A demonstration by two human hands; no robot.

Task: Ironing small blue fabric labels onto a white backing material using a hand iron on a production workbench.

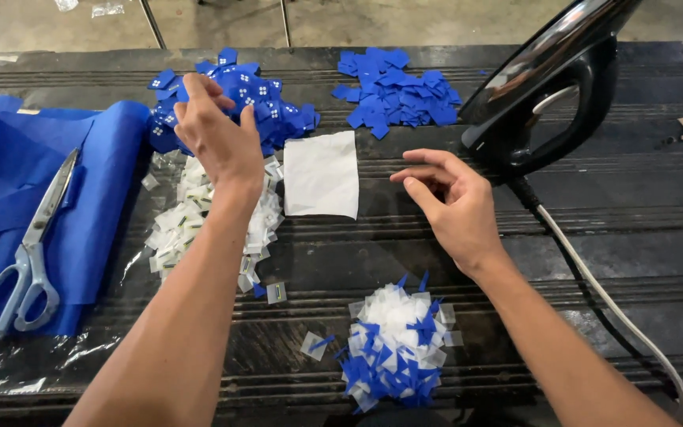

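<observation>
The left hand (pixel 216 134) reaches forward over the near edge of the pile of blue patches with white dots (pixel 235 99), fingers curled as if pinching at one, though I cannot tell whether it has a piece. The right hand (pixel 452 198) hovers open and empty, fingers loosely spread, just right of the white cloth rectangle (pixel 322 174) and close beside the black iron (pixel 547 87). The dotted pile lies straight ahead of the left hand, well apart from the right.
</observation>
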